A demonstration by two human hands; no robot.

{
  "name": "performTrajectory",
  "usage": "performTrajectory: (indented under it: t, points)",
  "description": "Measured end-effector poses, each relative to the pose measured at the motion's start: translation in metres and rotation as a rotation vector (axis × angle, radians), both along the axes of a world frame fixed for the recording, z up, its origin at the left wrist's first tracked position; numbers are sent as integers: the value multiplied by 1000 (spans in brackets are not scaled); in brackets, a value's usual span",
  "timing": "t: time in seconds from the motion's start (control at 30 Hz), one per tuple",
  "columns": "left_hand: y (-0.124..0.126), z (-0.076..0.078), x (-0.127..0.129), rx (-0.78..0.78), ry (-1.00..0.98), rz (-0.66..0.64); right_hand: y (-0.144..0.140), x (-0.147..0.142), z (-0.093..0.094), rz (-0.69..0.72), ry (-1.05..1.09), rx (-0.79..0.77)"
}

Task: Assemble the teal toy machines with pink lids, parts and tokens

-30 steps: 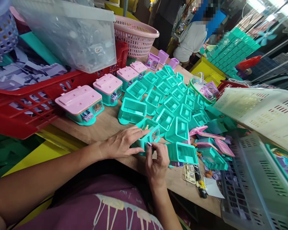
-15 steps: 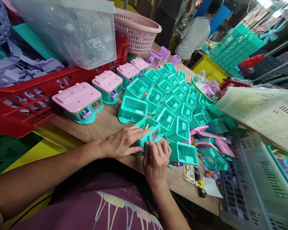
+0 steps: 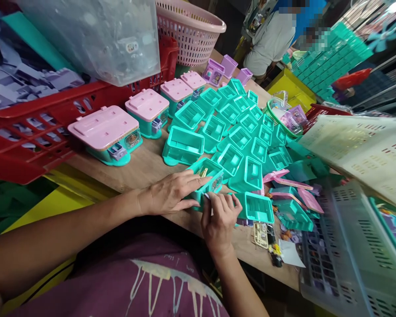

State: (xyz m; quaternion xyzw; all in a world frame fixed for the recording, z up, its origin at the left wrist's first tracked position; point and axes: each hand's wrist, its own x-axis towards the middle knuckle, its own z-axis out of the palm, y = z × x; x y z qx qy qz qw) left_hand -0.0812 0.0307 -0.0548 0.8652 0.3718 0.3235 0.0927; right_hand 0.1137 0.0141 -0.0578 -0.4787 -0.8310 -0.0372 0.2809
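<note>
My left hand [image 3: 171, 193] grips the near side of an open teal toy box [image 3: 208, 176] at the table's front edge. My right hand [image 3: 219, 219] pinches a small purple piece [image 3: 206, 196] against the box's front face. Behind it stand several more open teal boxes [image 3: 237, 136]. To the left, finished boxes with pink lids [image 3: 103, 128] stand in a row along the red crate. Another open teal box [image 3: 258, 208] lies just right of my right hand.
A red crate [image 3: 36, 145] of purple parts, a clear plastic bin [image 3: 95, 35] and a pink basket [image 3: 193, 31] line the left. Grey crates [image 3: 343, 251] sit at right. Loose pink lids [image 3: 293, 185] and small parts [image 3: 267, 237] lie nearby. A person [image 3: 270, 39] sits at the far end.
My right hand has closed in on the box's front with the purple piece. The left hand has stayed on the box. The view has shifted slightly.
</note>
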Motion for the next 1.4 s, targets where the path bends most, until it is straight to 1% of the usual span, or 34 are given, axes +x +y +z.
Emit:
performTrajectory:
  t: [0.07, 0.2, 0.33, 0.47, 0.6, 0.73, 0.83, 1.1, 1.23, 1.4]
  points:
    - [0, -1, -1, -18, -5, 8, 2, -1, 2, -18, 3, -6]
    - [1, 0, -2, -29, -2, -2, 6, -2, 6, 9, -18, -27]
    - [-1, 1, 0, -11, 23, 8, 8, -1, 9, 10, -58, 1]
    - [-1, -1, 1, -5, 32, 19, 9, -1, 10, 39, -104, 25]
    - [-2, -1, 1, 12, 43, 32, 9, -2, 8, 40, -112, 54]
    - [-5, 4, 2, 9, 39, 73, 8, -4, 5, 19, -100, 89]
    - [-6, 8, 2, 31, 24, 76, 6, -7, 3, -5, -95, 100]
    - [-6, 8, 6, 46, 60, 88, 1, -6, 0, -16, -90, 68]
    - [-7, 9, 9, 57, 89, 99, -1, -5, -2, 10, -81, 74]
    - [-8, 7, 8, 30, 118, 77, 1, -5, 0, 33, -77, 59]
